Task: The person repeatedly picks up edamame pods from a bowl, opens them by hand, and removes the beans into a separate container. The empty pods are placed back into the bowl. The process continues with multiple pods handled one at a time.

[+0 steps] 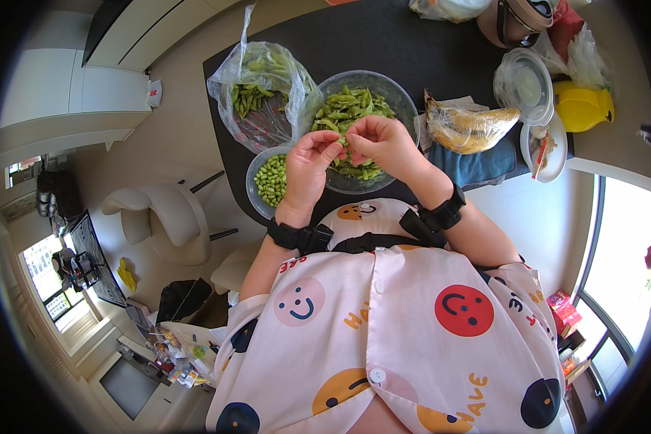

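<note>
My left hand [310, 165] and my right hand [386, 142] meet fingertip to fingertip, pinching a small green edamame pod [342, 140] between them. Fingers cover much of that pod. Directly below them is a large clear bowl [407, 97] heaped with green edamame pods [352, 103]. A smaller bowl [254, 202] of shelled green beans [271, 178] stands beside my left hand, which hides its right side. Behind it, an open clear plastic bag [298, 81] holds more pods [249, 99].
On the dark table [369, 40], a plastic-wrapped yellowish item [472, 127] lies right of the large bowl, beside a blue cloth [474, 165]. Farther right are a white plate [559, 157], a clear lid [526, 84] and a yellow container [583, 106]. A beige chair [163, 222] stands left.
</note>
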A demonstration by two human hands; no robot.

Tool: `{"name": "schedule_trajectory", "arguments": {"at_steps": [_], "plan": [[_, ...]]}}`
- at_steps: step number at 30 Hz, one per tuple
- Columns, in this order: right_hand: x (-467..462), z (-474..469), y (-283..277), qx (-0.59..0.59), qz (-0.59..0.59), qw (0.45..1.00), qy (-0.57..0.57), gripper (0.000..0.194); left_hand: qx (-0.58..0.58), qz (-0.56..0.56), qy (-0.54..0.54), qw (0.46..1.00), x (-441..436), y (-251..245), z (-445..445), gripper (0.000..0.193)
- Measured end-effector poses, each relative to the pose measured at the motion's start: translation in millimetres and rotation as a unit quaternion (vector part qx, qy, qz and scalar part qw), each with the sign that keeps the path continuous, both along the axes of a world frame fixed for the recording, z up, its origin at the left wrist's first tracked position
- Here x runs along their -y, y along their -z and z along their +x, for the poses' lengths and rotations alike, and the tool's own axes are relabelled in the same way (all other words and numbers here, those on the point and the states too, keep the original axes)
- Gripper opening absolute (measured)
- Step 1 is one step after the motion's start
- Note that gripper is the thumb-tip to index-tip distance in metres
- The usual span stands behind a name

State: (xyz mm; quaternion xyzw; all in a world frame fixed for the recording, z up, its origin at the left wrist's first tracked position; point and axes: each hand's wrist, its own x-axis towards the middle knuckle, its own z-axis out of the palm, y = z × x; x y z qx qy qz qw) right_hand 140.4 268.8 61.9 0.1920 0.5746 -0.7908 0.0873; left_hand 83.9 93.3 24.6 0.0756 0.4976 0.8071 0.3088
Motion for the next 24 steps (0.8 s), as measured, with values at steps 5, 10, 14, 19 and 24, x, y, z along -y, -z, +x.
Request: {"name": "schedule_trajectory", "arguments": {"at_steps": [5,10,14,19,24], "plan": [[-3,1,7,0.005,0.018,0.999,0.050,0.018,-0.034,-0.004,-0.013,0.999,-3,-4,1,0.031],[-7,5,19,-0.034,0.073,0.996,0.041,0.017,-0.052,-0.012,-0.017,0.998,-4,-5,1,0.038],[-1,6,9,-0.019,0.050,0.998,0.018,0.018,-0.103,-0.037,-0.022,0.994,-5,-6,1,0.037],[1,5,4,-0.004,0.035,0.999,-0.016,0.021,-0.162,-0.098,-0.023,0.982,-3,-10,0,0.037],[-3,5,-3,0.027,-0.020,0.999,-0.036,0.020,-0.173,-0.103,-0.023,0.979,-3,-13,0,0.036]]}}
